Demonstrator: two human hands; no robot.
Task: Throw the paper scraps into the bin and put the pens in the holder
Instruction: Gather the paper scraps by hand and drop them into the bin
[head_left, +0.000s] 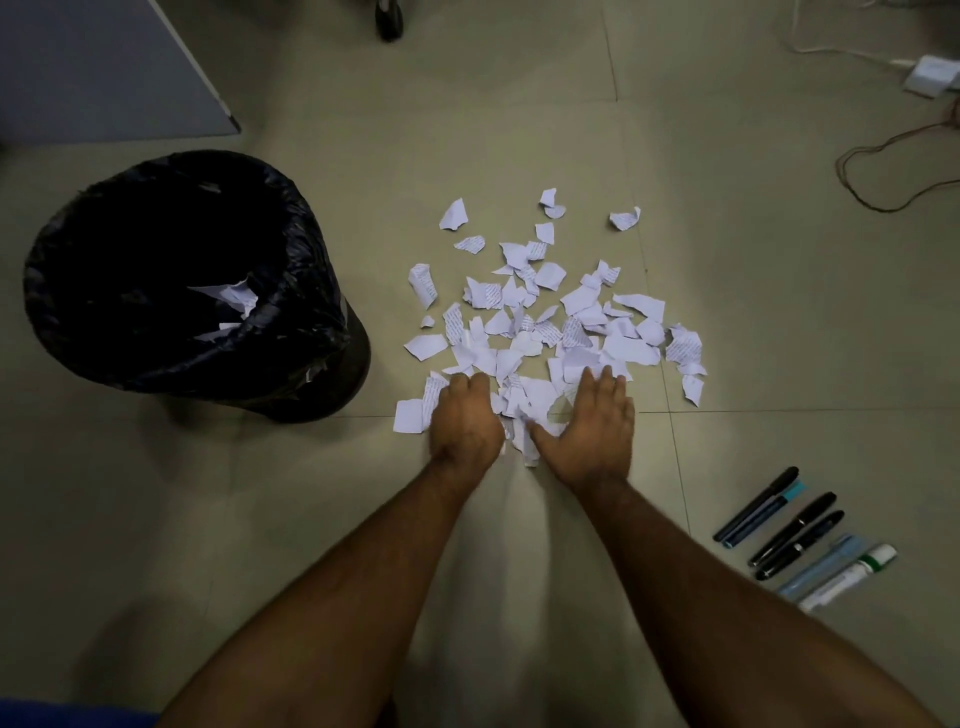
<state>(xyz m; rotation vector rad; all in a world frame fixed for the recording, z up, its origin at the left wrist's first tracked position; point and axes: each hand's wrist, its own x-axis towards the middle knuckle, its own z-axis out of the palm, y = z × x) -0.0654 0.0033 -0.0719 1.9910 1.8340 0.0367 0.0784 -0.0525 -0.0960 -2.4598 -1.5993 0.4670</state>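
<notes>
Both my hands are down on the near edge of the paper scraps (545, 322), which lie spread over the floor tiles (779, 312) in a loose heap. My left hand (464, 415) sits at the left side of that edge with its fingers curled under, apparently bunching a few pieces; I cannot tell how much it actually holds. My right hand (592, 426) lies flat, fingers straight and close together, palm pressing on paper, thumb angled in toward the left hand. A few crumpled scraps sit between the two hands. My read: the hands bracket the heap's near edge so they can rake it into one handful rather than pick pieces singly.

The bin (187, 280) stands to the left of the heap, near but not touching it, lined with a black bag (311, 291) folded over the rim. Some white paper already lies inside, so part of the clearing is done, though most of the scraps are on the floor. Its place just beside the heap keeps the carry short.

The pens (795, 530) lie in a row to my right, well apart from the paper, roughly parallel and untouched. No holder is in view.

Far scraps at the top of the heap sit apart from the rest and will likely need a separate reach. Light paper may slip out of a loose handful on the way to the bin.

A cable (883, 156) loops at upper right.
</notes>
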